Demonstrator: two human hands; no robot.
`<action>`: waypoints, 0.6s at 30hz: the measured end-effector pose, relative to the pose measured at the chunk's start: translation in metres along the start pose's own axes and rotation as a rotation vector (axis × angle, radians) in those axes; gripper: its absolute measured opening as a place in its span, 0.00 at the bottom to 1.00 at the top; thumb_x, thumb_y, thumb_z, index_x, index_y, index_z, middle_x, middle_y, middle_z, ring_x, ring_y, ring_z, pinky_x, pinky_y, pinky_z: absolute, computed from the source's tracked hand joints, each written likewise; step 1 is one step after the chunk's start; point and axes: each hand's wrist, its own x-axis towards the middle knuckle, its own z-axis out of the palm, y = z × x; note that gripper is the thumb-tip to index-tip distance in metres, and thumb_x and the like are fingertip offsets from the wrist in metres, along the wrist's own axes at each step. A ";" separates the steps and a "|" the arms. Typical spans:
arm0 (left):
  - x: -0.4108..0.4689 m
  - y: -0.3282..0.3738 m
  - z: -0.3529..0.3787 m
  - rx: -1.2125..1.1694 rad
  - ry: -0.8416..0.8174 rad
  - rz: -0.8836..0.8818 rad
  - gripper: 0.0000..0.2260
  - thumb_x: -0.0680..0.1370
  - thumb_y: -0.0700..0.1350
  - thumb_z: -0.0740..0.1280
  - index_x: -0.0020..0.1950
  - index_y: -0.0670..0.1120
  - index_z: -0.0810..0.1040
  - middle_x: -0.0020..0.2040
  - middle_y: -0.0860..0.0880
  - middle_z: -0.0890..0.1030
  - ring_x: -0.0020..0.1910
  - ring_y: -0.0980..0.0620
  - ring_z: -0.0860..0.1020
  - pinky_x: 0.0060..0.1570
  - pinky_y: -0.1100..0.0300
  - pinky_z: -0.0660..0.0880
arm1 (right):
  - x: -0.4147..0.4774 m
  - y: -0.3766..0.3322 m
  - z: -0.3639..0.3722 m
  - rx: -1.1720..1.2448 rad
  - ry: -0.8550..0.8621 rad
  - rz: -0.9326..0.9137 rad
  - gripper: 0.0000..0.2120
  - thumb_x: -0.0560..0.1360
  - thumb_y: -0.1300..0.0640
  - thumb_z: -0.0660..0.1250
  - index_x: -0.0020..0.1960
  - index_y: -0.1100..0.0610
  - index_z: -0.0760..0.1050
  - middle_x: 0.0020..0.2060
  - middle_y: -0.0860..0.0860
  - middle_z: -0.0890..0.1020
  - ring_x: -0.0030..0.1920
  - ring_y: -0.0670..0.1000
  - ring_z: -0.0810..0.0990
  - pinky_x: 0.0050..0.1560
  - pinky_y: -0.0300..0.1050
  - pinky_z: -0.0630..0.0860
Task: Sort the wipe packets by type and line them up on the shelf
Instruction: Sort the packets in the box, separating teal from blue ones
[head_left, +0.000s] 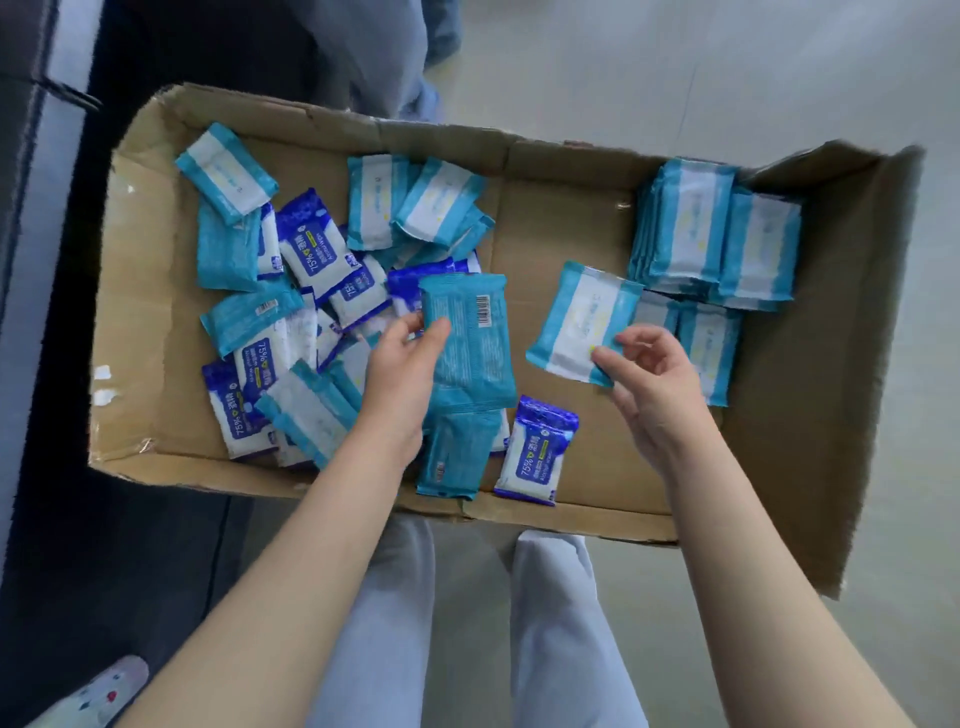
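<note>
Cardboard walls frame everything: a shallow cardboard box (810, 467) lies open below the person, its near rim just under both forearms. Closest to that rim, below the left hand (400, 374), a face-down packet (452, 460) in teal lies flat. Beside it, between the two wrists, a dark-blue packet (537, 452) marked 75% faces up.

The left hand pinches a barcode-side packet (470, 338), also teal, by its lower left edge, thumb on top, lifted above the heap. The right hand (654, 384) grips the near corner of a teal-and-white packet (582, 322) between thumb and curled fingers, holding it tilted over the box floor.

Left of the left hand and beyond it sprawls a mixed heap (291, 291) of teal and dark-blue packets, unsorted. Beyond the right hand and to its right, neat rows (696, 223) of teal-and-white packets sit packed together, all one kind.

Sorting looks partly done, I judge: one type is gathered, while the dark-blue ones lie scattered through the heap. No shelf is in view, so the lining up appears not yet begun.
</note>
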 end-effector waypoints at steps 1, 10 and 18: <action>-0.001 -0.004 0.018 0.022 -0.056 0.000 0.04 0.81 0.42 0.65 0.53 0.50 0.77 0.49 0.50 0.84 0.48 0.52 0.83 0.50 0.53 0.81 | 0.002 -0.001 -0.020 -0.017 0.060 -0.016 0.12 0.74 0.69 0.71 0.49 0.53 0.75 0.45 0.51 0.76 0.46 0.47 0.80 0.48 0.41 0.80; 0.025 -0.066 0.165 0.441 -0.297 0.083 0.14 0.82 0.38 0.60 0.67 0.44 0.73 0.61 0.47 0.79 0.58 0.50 0.79 0.58 0.53 0.77 | 0.048 0.010 -0.141 -0.501 0.412 -0.166 0.15 0.75 0.64 0.70 0.48 0.43 0.76 0.55 0.50 0.79 0.53 0.52 0.81 0.57 0.53 0.80; 0.057 -0.106 0.205 0.627 -0.054 0.185 0.10 0.79 0.44 0.67 0.61 0.49 0.78 0.56 0.48 0.78 0.49 0.53 0.78 0.45 0.61 0.74 | 0.076 0.019 -0.150 -0.782 0.431 -0.208 0.12 0.77 0.67 0.64 0.57 0.55 0.75 0.58 0.51 0.73 0.55 0.45 0.70 0.53 0.31 0.62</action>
